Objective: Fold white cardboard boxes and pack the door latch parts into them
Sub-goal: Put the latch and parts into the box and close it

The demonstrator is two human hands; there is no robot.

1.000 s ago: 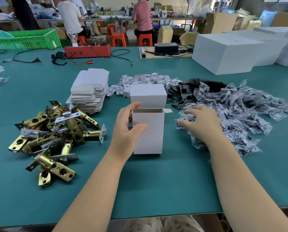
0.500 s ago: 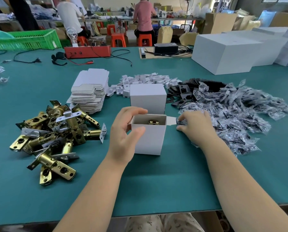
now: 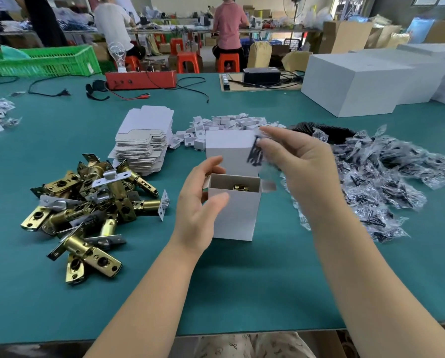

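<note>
Raised since: blurred packet (image 3: 255,153) in right hand (image 3: 297,161)

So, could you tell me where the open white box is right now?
In the head view, the open white box stands centre-table, held by the left hand, between the latch pile and plastic packets.
</note>
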